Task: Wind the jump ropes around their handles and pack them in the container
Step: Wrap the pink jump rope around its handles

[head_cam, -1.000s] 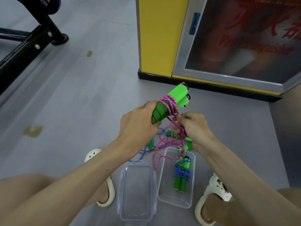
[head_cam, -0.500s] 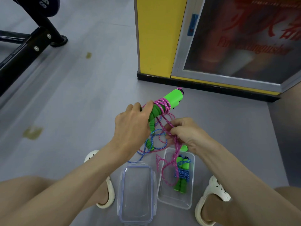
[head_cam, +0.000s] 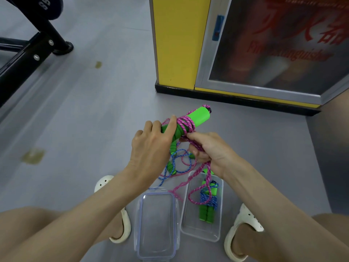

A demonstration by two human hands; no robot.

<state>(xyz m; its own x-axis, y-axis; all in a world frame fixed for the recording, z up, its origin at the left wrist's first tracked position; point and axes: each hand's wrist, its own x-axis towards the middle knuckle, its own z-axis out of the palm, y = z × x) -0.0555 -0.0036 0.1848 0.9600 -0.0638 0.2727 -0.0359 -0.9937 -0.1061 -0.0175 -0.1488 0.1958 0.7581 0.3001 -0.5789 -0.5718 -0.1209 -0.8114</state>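
1. Since half a second back, our right hand (head_cam: 207, 150) has come up tight under the coil. The handles have barely shifted.
2. Our left hand (head_cam: 151, 146) grips the lower part of the paired green handles (head_cam: 200, 115). They are held off the floor and tilted up and away.
3. Our right hand pinches the pink rope (head_cam: 186, 124) just beside the wound turns. The two hands are close together.
4. Pink slack drops from the right hand and loops over the open container (head_cam: 202, 235). One blue-wound bundle (head_cam: 207, 202) already lies inside, and the lid (head_cam: 156, 220) sits just beside the container.
5. A loose blue rope (head_cam: 184, 169) lies unwound on the floor beneath our hands.
6. Step in hand, as we judge it, is mid-wind on the pink rope. The next move calls for carrying the strand round the handles under tension. The slack should be lifted clear of the blue rope and the container so nothing snags.
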